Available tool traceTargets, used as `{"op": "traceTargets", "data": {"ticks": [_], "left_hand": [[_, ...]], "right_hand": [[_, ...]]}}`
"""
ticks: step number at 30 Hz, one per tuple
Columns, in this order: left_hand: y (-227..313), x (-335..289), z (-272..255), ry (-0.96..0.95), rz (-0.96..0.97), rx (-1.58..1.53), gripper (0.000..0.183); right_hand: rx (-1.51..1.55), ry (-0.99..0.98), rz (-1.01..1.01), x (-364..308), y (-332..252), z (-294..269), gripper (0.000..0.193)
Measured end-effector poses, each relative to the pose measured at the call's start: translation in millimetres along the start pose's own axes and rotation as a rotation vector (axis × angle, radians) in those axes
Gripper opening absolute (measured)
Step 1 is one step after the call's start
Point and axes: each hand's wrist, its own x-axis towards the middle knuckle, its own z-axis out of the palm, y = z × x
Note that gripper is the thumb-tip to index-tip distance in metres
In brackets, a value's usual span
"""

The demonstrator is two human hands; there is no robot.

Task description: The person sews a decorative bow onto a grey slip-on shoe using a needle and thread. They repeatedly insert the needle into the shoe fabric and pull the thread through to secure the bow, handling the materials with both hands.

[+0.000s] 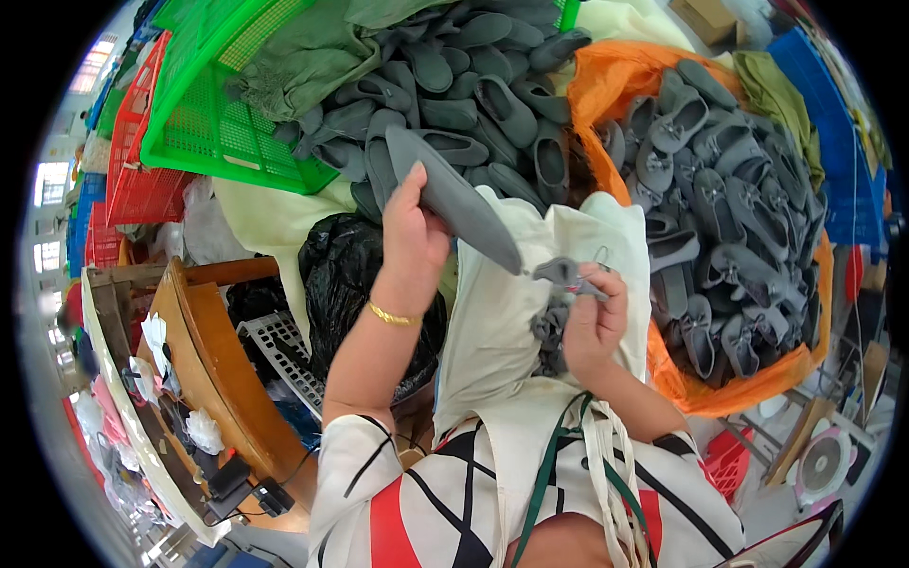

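My left hand (414, 227) is closed round a grey slip-on shoe (453, 194), held tilted with its smooth sole side showing. A small grey fabric bow (559, 273) is pinched in my right hand (598, 312), close to the shoe's lower end. Whether bow and shoe touch, I cannot tell. A thin, curved piece like a needle or thread sticks up by the right fingertips, too small to make out. Below the bow, a heap of more grey bows (549, 333) lies on the pale cloth (488, 312) over my lap, partly covered by my right hand.
Ahead, plain grey shoes (502, 109) pile up beside a green plastic basket (241, 147). On the right, an orange sack (606, 80) holds many shoes with bows (729, 208). A black plastic bag (343, 256) and a wooden desk (222, 369) stand left.
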Motion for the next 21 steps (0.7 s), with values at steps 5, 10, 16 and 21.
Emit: {"op": "traceTargets", "data": {"ticks": [5,10,16,21], "left_hand": [[-52,-79,7,-0.159,-0.263,-0.184,0.027],[-71,-132,13,-0.464,0.134,0.789,0.029],[-68,-154,-3,-0.267,-0.375,0.52,0.057],[-87,-168,-35,-0.031,-0.422,0.133,0.086]], "right_hand": [[0.094,0.057,-0.179,8,-13,4,0.017],[0.094,0.079,0.077,16,-29,-20,0.017],[0.313,0.063,0.346,26,-10,-22,0.017],[0.306,0.046,0.617,-5,2,-34,0.019]]}}
